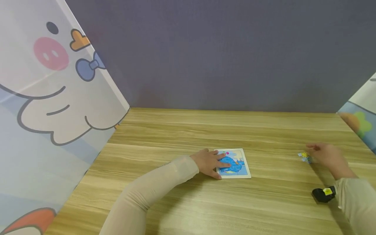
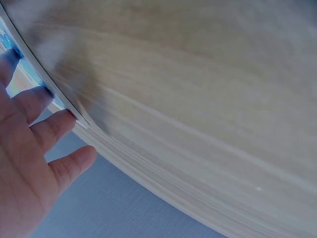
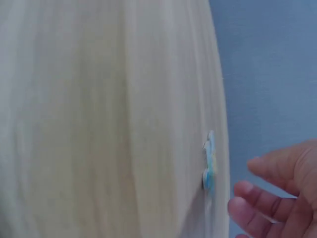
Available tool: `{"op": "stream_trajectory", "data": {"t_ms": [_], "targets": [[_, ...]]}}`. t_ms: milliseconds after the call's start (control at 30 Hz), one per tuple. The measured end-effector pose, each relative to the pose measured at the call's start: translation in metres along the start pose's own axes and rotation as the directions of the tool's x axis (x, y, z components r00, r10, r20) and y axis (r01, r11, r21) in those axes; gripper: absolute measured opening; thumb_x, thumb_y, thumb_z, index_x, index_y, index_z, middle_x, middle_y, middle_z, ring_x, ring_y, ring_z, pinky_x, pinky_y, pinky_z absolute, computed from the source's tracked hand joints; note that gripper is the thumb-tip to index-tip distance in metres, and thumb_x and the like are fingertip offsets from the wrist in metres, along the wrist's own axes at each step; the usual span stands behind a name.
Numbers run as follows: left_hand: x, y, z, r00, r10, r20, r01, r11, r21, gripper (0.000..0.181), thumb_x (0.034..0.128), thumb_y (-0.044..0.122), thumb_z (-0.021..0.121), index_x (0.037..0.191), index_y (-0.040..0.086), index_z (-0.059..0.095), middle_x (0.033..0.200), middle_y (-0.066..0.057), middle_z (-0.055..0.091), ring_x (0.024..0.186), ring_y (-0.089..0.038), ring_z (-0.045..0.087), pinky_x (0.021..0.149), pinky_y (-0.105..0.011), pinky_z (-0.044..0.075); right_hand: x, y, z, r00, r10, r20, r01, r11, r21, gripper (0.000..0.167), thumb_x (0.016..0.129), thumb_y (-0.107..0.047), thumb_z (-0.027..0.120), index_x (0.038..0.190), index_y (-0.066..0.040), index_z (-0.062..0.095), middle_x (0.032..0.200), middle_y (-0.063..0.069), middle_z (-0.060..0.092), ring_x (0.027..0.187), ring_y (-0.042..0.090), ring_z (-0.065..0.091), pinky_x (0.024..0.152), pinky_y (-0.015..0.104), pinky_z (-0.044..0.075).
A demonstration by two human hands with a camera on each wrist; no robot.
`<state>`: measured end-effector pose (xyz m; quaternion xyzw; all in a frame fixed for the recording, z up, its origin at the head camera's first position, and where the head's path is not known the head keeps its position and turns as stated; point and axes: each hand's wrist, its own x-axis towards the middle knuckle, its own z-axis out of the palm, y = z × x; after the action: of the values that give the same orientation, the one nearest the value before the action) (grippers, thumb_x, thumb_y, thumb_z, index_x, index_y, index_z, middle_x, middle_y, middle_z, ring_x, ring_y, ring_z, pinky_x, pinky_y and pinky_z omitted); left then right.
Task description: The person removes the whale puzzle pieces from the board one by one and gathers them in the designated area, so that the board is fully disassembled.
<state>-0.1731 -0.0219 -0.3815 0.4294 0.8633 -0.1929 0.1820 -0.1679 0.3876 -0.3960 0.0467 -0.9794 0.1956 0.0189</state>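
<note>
A square jigsaw puzzle (image 1: 246, 169) with a white border and a blue animal picture lies flat on the table. My left hand (image 1: 208, 163) rests on its left side with the fingers spread; in the left wrist view, the fingertips (image 2: 63, 119) touch the board near its edge. Off to the right is a little group of loose jigsaw pieces (image 1: 304, 155), light blue with a yellow patch. Beside and above them hovers my right hand (image 1: 329, 159). The right wrist view shows its thumb and fingers apart, holding nothing, with the pieces (image 3: 210, 168) a short way off.
Both hands work over a wood-grain table (image 1: 188, 209). A dark grey panel (image 1: 223, 55) stands along the back edge, and cartoon-printed panels (image 1: 58, 107) rise at the sides. A small black device (image 1: 323, 195) with a yellow label sits by the right cuff.
</note>
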Motion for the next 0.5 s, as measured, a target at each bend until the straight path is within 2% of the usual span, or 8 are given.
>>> {"op": "stream_trajectory", "data": {"t_ms": [133, 300, 400, 500], "targets": [[-0.001, 0.0, 0.0, 1.0, 0.001, 0.003, -0.001, 1.0, -0.009, 0.066, 0.0917, 0.065, 0.042, 0.151, 0.045, 0.02, 0.16, 0.008, 0.012, 0.144, -0.017, 0.02, 0.11, -0.04, 0.029, -0.001, -0.01, 0.003, 0.996, -0.051, -0.073, 0.053, 0.998, 0.025, 0.03, 0.092, -0.011, 0.057, 0.107, 0.015, 0.061, 0.095, 0.035, 0.064, 0.085, 0.054, 0.059, 0.067, 0.055, 0.047], [-0.003, 0.0, 0.0, 1.0, 0.003, 0.003, -0.003, 1.0, -0.024, 0.065, 0.0923, 0.064, 0.042, 0.15, 0.045, 0.021, 0.16, 0.008, 0.011, 0.144, -0.018, 0.019, 0.111, -0.041, 0.028, -0.002, -0.029, 0.004, 0.992, -0.114, -0.058, 0.119, 0.988, 0.098, 0.033, 0.095, -0.013, 0.058, 0.113, 0.014, 0.06, 0.097, 0.032, 0.064, 0.083, 0.046, 0.061, 0.063, 0.049, 0.05], [-0.004, -0.001, 0.0, 1.0, 0.007, 0.0, -0.007, 0.999, -0.032, 0.064, 0.0924, 0.064, 0.043, 0.15, 0.045, 0.022, 0.16, 0.008, 0.012, 0.144, -0.018, 0.019, 0.111, -0.042, 0.027, -0.001, -0.043, 0.005, 0.986, -0.16, -0.053, 0.166, 0.978, 0.127, 0.034, 0.095, -0.015, 0.059, 0.115, 0.012, 0.061, 0.095, 0.025, 0.066, 0.079, 0.027, 0.063, 0.061, 0.037, 0.049], [-0.004, -0.002, -0.001, 1.0, 0.013, 0.001, -0.012, 0.999, -0.031, 0.064, 0.0924, 0.064, 0.043, 0.15, 0.045, 0.022, 0.16, 0.007, 0.012, 0.144, -0.018, 0.019, 0.111, -0.042, 0.028, 0.0, -0.057, 0.007, 0.966, -0.248, -0.07, 0.255, 0.959, 0.122, 0.03, 0.093, -0.014, 0.064, 0.112, 0.009, 0.064, 0.093, 0.017, 0.068, 0.079, 0.003, 0.057, 0.061, 0.029, 0.047]]}}
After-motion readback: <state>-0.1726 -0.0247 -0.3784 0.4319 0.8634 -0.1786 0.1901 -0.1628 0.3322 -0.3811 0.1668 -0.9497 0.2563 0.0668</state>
